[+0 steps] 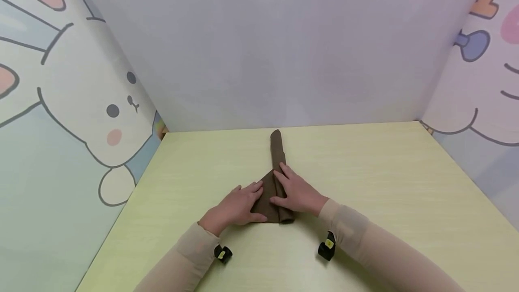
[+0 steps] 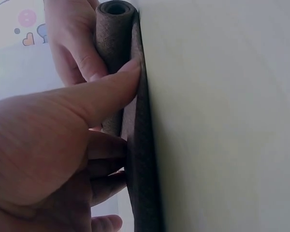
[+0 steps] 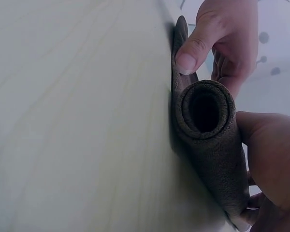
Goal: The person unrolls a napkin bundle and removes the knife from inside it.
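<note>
A brown cloth (image 1: 267, 202) with a suede-like surface lies on the table, partly rolled. Its right side forms a long, narrow roll (image 1: 277, 145) pointing away from me, while a flat, triangular flap spreads to the left. My left hand (image 1: 237, 204) rests on the flap with fingers extended and thumb at the near edge. Over the roll lies my right hand (image 1: 302, 193), its fingers and thumb reaching across to the left side. The right wrist view shows the hollow, spiral end of the roll (image 3: 208, 108); the left hand's thumb (image 3: 191, 55) presses the flap beside it.
The pale wood-grain table (image 1: 365, 166) extends around the cloth and meets a plain light wall (image 1: 259, 48) behind. A rabbit drawing (image 1: 89, 93) covers the left wall, and another cartoon figure (image 1: 458, 107) is on the right wall. Small black cameras hang at both wrists.
</note>
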Motion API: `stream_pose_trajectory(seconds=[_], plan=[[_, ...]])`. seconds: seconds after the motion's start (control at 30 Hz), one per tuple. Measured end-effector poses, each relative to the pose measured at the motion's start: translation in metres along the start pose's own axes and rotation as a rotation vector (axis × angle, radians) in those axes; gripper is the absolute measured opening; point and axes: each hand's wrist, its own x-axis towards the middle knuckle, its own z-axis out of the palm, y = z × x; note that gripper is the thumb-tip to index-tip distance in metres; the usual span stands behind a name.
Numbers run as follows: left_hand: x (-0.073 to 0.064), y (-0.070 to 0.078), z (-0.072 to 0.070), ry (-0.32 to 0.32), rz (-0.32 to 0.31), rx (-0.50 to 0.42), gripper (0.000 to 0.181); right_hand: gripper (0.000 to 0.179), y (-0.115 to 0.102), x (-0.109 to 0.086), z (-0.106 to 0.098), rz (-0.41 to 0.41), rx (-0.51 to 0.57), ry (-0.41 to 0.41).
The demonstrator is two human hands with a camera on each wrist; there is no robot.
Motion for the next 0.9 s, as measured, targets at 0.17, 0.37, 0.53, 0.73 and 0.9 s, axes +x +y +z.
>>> stream_pose_trajectory(seconds=[0.17, 0.37, 0.53, 0.73, 0.9], plan=[[-0.001, -0.0013, -0.0006, 0.005, 0.002, -0.01, 0.086, 0.083, -0.0005, -0.0011, -0.0011, 0.015, 0.006, -0.01], [-0.0016, -0.0023, -0.0016, 0.0, 0.007, -0.013, 0.086, 0.083, 0.0009, -0.0015, -0.0007, 0.037, 0.011, -0.034], [-0.0035, -0.0037, -0.002, 0.001, 0.007, -0.017, 0.085, 0.083, 0.0021, -0.0017, 0.0007, 0.05, 0.018, -0.044], [-0.004, -0.0046, -0.0025, 0.006, 0.014, -0.02, 0.085, 0.082, 0.0025, -0.0024, -0.0009, 0.049, 0.028, -0.032], [-0.004, -0.0046, -0.0027, 0.006, 0.014, -0.016, 0.085, 0.082, 0.0029, -0.0035, -0.0031, 0.054, 0.026, -0.04]])
